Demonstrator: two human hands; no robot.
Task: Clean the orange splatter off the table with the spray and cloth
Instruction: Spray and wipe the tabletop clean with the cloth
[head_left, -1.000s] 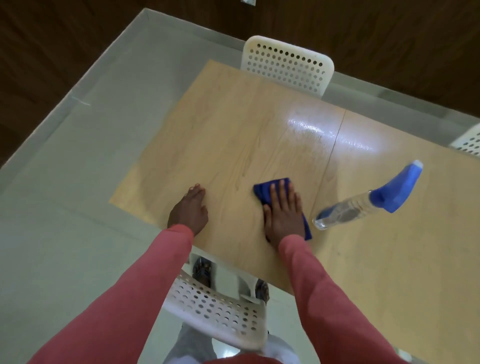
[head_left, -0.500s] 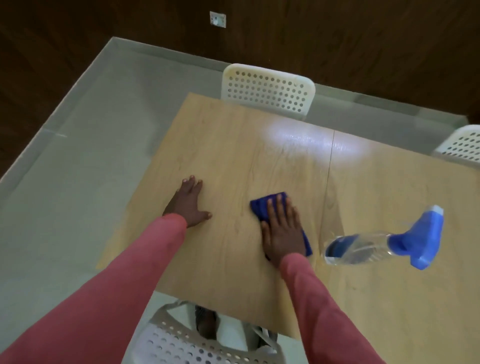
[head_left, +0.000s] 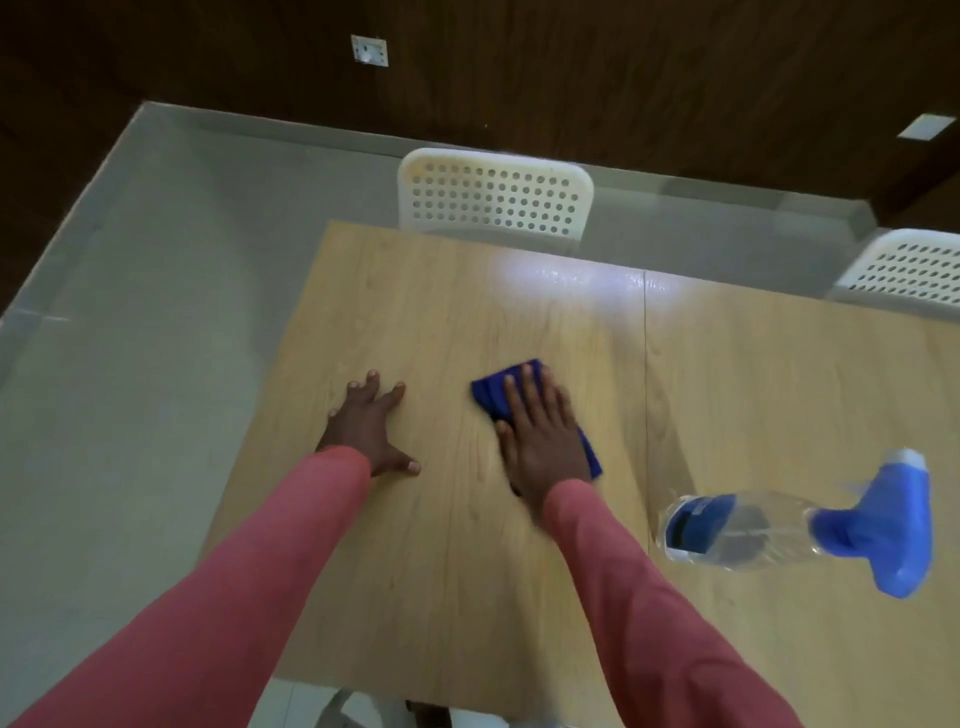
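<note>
On the table (head_left: 727, 389), right hand (head_left: 540, 436) flat, fingers straight, pressing blue cloth (head_left: 493, 389); left hand (head_left: 366, 423) splayed, empty; spray bottle (head_left: 753, 527) just right; risk: sweeping elbow topples it.

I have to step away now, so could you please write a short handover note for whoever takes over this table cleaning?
Left hand: flat on the table, fingers spread, holding nothing.
Right hand: flat on the blue cloth, pressing it to the tabletop with straight fingers.
Spray bottle: lying on its side to the right of the cloth, nobody touching it.
Done: no orange splatter shows on the visible wood; a wet sheen lies toward the far edge.
Left: finish wiping, check the patch under the cloth and hand, then stand the bottle up.
</note>
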